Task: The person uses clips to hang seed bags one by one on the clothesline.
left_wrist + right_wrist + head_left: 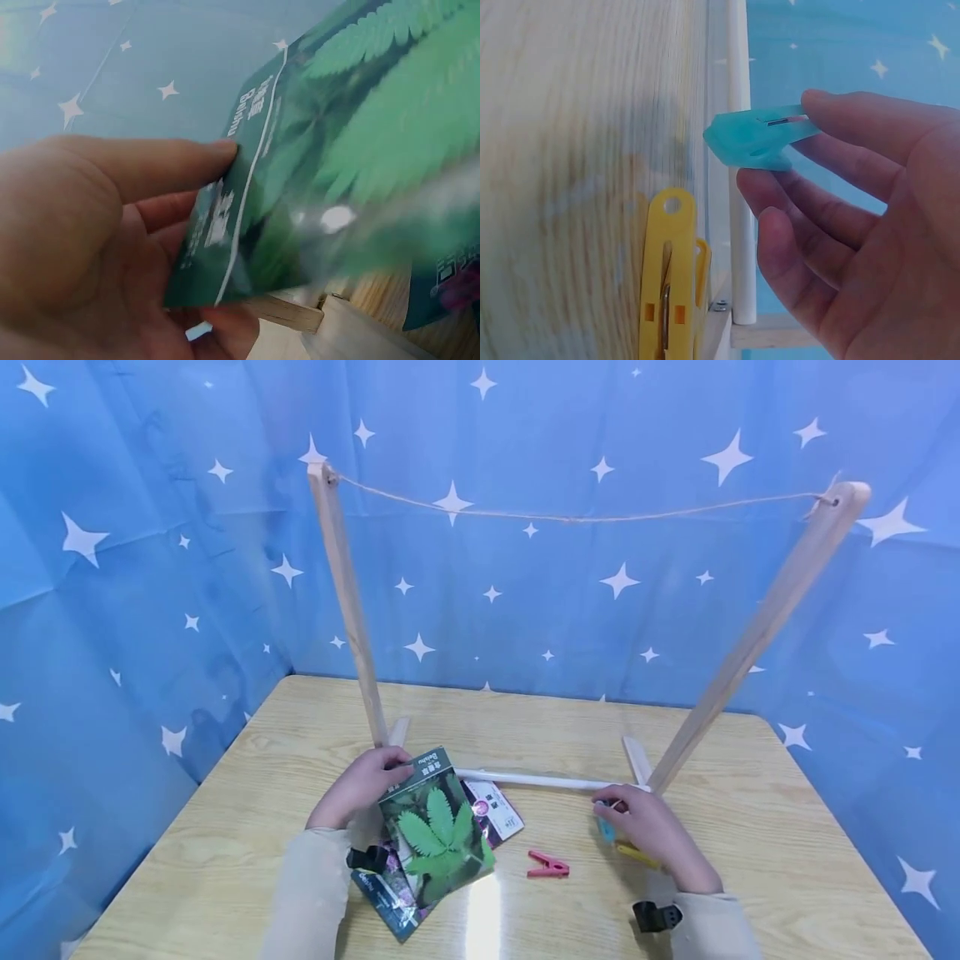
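Observation:
My left hand [363, 787] pinches the top edge of a green seed packet [435, 835] with a large leaf picture on it; in the left wrist view the thumb [172, 166] presses its front. Other packets lie partly hidden beneath it, one with a white label [498, 810], another with a dark blue end [392, 906]. Between thumb and fingers my right hand [656, 827] holds a teal clothespin [742, 139] by its handle end. A yellow clothespin [667, 262] lies on the table below that hand. Between the hands lies a red clothespin [549, 865].
A wooden frame stands on the table [787, 827], its left post [348, 585] and right post [765, 627] joined low down by a white rod [547, 779]. Twine [570, 518] sags between the post tops. Blue star-patterned cloth [525, 610] hangs behind.

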